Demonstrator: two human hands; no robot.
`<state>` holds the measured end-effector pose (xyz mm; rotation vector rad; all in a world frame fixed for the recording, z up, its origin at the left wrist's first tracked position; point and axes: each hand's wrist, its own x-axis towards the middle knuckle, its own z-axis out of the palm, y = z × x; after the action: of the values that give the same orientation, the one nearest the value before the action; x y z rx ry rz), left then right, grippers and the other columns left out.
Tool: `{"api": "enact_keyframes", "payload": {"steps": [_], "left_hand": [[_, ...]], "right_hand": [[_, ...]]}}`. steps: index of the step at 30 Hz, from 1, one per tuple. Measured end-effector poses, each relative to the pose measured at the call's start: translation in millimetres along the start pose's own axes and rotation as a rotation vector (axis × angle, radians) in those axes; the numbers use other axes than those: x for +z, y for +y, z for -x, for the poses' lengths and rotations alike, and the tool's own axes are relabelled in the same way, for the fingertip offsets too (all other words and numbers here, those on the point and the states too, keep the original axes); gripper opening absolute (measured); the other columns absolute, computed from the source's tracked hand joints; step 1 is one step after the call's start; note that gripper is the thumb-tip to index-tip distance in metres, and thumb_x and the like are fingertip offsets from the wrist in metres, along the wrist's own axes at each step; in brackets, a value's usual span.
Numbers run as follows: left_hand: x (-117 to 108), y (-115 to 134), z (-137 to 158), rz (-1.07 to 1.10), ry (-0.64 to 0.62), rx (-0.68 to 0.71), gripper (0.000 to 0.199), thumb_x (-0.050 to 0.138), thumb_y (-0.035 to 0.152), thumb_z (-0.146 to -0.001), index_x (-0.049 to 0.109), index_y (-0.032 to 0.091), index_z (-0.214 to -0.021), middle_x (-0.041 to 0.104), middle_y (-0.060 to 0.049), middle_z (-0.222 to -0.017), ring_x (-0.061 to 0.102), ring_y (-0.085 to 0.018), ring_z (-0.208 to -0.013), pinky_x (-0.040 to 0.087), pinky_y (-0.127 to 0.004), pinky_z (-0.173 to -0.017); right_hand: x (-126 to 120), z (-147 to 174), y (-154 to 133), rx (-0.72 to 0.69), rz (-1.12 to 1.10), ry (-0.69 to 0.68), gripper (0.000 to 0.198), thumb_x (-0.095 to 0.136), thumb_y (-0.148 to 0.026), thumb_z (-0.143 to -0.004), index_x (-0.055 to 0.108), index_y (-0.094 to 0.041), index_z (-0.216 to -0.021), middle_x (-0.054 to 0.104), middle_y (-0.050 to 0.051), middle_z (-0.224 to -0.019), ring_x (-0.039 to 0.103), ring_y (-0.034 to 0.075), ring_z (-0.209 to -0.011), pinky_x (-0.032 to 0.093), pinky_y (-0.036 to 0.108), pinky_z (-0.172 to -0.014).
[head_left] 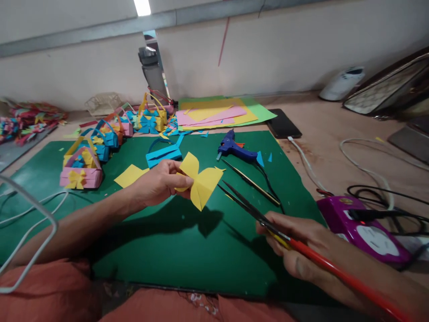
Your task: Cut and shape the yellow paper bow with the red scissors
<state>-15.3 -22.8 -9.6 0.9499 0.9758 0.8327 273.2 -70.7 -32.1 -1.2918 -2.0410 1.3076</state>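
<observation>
My left hand (167, 182) pinches a partly cut yellow paper bow shape (203, 181) above the green mat, thumb on top near its middle. A thin yellow sliver sticks out at the shape's right tip. In my right hand (298, 243) are scissors (254, 210) with red handles, blades parted slightly and pointing at the paper without visibly touching it. Behind my left wrist lies a yellow paper piece (130, 175). Just beyond my left hand, a blue folded paper basket (164, 155) rests on the mat.
A blue glue gun (234, 147) and a thin stick (251, 182) lie on the green mat (161, 255). Small paper baskets (80, 174) line the left. Coloured sheets (217, 112), a black phone (284, 124) and a bottle (152, 71) stand behind. A purple power box (362, 228) with cables sits right.
</observation>
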Motion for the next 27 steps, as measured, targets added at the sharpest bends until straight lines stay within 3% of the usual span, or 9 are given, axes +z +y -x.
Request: {"api": "enact_keyframes", "payload": {"steps": [4, 7, 12, 27], "left_hand": [[1, -6, -2, 0.015, -0.005, -0.040, 0.017, 0.077, 0.022, -0.058, 0.071, 0.015, -0.072, 0.067, -0.002, -0.065, 0.059, -0.010, -0.052, 0.048, -0.022, -0.054], [1, -7, -3, 0.032, -0.010, -0.054, 0.015, 0.078, 0.023, -0.058, 0.072, 0.015, -0.070, 0.067, -0.002, -0.063, 0.060, -0.011, -0.053, 0.050, -0.022, -0.055], [-1, -8, -7, 0.044, 0.003, -0.070, 0.015, 0.078, 0.020, -0.056, 0.071, 0.014, -0.067, 0.065, -0.001, -0.061, 0.057, -0.009, -0.050, 0.050, -0.021, -0.054], [0, -10, -10, 0.009, -0.015, -0.105, 0.011, 0.072, 0.015, -0.054, 0.066, 0.012, -0.063, 0.063, 0.001, -0.059, 0.058, -0.009, -0.052, 0.049, -0.019, -0.053]], "right_hand": [[-9, -11, -16, 0.041, 0.026, -0.216, 0.044, 0.062, -0.063, -0.071, 0.059, -0.021, -0.085, 0.046, -0.003, -0.060, 0.035, 0.009, -0.050, 0.029, 0.021, -0.042], [-8, -21, -21, 0.048, 0.073, -0.227, 0.045, 0.057, -0.064, -0.073, 0.056, -0.020, -0.084, 0.043, -0.005, -0.059, 0.029, 0.009, -0.049, 0.025, 0.021, -0.042], [-9, -30, -21, 0.041, 0.115, -0.300, 0.043, 0.057, -0.062, -0.074, 0.056, -0.021, -0.087, 0.047, -0.004, -0.060, 0.032, 0.009, -0.049, 0.025, 0.021, -0.041], [-10, -39, -26, 0.041, 0.222, -0.319, 0.037, 0.056, -0.056, -0.078, 0.055, -0.020, -0.087, 0.042, -0.006, -0.057, 0.032, 0.009, -0.047, 0.026, 0.021, -0.040]]}}
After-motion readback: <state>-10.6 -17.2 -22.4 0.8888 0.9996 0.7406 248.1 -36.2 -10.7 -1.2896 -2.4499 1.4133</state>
